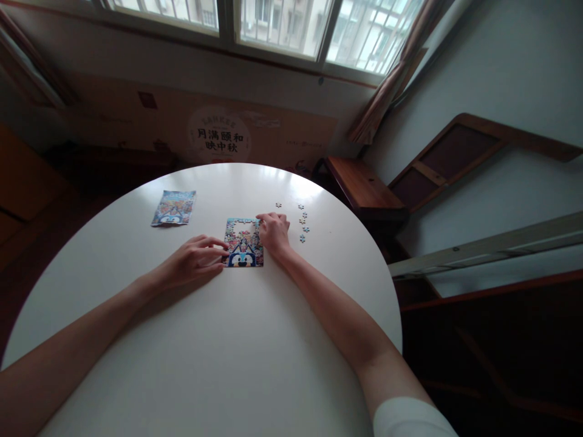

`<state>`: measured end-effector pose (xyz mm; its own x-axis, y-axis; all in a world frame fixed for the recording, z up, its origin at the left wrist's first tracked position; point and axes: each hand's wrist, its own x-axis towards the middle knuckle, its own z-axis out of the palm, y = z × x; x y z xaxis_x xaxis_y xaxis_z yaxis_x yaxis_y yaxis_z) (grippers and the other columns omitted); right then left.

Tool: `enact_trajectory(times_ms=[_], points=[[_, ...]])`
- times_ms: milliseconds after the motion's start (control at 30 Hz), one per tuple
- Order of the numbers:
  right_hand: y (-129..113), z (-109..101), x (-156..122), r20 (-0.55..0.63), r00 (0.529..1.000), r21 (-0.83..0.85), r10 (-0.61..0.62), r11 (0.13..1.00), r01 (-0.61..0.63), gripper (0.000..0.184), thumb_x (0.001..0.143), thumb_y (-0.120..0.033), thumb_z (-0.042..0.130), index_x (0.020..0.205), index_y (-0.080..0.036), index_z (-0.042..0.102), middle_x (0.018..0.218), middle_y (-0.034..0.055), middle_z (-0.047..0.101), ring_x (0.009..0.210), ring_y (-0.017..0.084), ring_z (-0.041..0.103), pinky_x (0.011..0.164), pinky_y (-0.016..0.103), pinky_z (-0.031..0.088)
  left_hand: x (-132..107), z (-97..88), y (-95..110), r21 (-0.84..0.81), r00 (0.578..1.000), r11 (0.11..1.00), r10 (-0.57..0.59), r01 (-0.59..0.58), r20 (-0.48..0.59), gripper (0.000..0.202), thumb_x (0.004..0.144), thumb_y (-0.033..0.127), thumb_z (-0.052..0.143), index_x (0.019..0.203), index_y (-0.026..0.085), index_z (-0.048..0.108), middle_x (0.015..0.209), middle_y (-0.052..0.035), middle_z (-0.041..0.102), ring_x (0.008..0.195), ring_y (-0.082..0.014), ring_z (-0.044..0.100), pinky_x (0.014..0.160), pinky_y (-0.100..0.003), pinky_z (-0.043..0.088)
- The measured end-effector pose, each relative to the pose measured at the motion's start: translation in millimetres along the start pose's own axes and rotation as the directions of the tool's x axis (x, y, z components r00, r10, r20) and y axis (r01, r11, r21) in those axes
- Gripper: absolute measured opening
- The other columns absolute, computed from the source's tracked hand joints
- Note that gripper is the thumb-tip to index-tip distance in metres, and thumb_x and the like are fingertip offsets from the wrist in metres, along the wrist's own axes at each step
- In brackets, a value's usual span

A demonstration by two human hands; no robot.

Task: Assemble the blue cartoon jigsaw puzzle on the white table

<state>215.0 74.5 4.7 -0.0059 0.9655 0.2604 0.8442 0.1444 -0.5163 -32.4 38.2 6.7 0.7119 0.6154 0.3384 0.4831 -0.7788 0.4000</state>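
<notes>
Head view: colourful picture card (173,207) left on round white table (228,364); my left hand (195,261), fingers flat together, touches small colourful unfinished jigsaw puzzle (245,244) mid-table; my right hand (274,232) curled on its top-right corner, grip unclear; loose pieces (303,226) beside.

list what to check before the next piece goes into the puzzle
1. Puzzle flat on the table: ok.
2. Left hand touching the puzzle's left edge: ok.
3. Gap in its upper part uncovered: ok.
4. Piece held in the right hand: cannot tell.
5. Loose pieces lying close beside the right hand: ok.
6. Printed picture in view, off to the left: ok.
</notes>
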Motion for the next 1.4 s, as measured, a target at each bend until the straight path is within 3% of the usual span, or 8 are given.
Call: enact_trajectory(times_ms=[667,933,1133,1267,1400], points=[[-0.9,-1.1,-0.4,-0.005,1.000,0.000,0.005,1.000,-0.005,0.033,0.088,-0.014,0.048,0.112,-0.025,0.067,0.114,0.0069,0.062,0.111,0.026,0.041,0.090,0.040,0.032,0.0,0.1,0.7,-0.010,1.000,1.000,0.003,-0.003,-0.014,0.025,0.086,0.035,0.060,0.108,0.027,0.069,0.115,-0.0058,0.066,0.099,-0.0200,0.060,0.090,-0.035,0.048],[-0.1,0.5,-0.5,-0.030,0.999,0.007,-0.031,0.999,0.031,0.022,0.086,-0.015,0.051,0.086,-0.024,0.072,0.103,0.0057,0.061,0.107,0.025,0.042,0.090,0.039,0.032,1.2,-2.6,4.5,-0.015,1.000,1.000,-0.005,0.005,-0.005,0.025,0.087,0.036,0.059,0.109,0.028,0.069,0.116,-0.0055,0.066,0.098,-0.0196,0.060,0.090,-0.035,0.048],[0.1,2.5,-0.2,-0.052,0.998,0.029,-0.021,0.999,0.023,0.021,0.085,-0.017,0.053,0.085,-0.024,0.072,0.103,0.0056,0.061,0.107,0.024,0.042,0.091,0.039,0.032,0.7,-1.4,3.2,-0.020,1.000,1.000,-0.004,0.003,-0.021,0.025,0.086,0.036,0.060,0.108,0.028,0.069,0.115,-0.0054,0.066,0.100,-0.0200,0.060,0.091,-0.035,0.048],[3.7,-13.4,9.4,-0.109,0.994,0.071,0.021,0.997,-0.014,0.022,0.085,-0.018,0.052,0.086,-0.025,0.072,0.105,0.0049,0.062,0.108,0.025,0.044,0.091,0.040,0.033,-0.1,-1.3,1.8,-0.012,1.000,1.000,0.004,-0.004,-0.001,0.025,0.087,0.034,0.060,0.110,0.028,0.068,0.117,-0.0057,0.065,0.101,-0.0203,0.059,0.092,-0.035,0.047],[25.4,-48.9,31.4,-0.211,0.966,0.112,0.148,0.986,-0.126,0.025,0.084,-0.021,0.048,0.091,-0.025,0.073,0.107,0.0046,0.064,0.106,0.026,0.048,0.091,0.041,0.035,-0.4,-2.1,1.7,-0.018,1.000,1.000,0.012,-0.012,0.005,0.024,0.087,0.031,0.059,0.110,0.027,0.067,0.118,-0.0051,0.065,0.101,-0.0198,0.059,0.091,-0.035,0.046]])
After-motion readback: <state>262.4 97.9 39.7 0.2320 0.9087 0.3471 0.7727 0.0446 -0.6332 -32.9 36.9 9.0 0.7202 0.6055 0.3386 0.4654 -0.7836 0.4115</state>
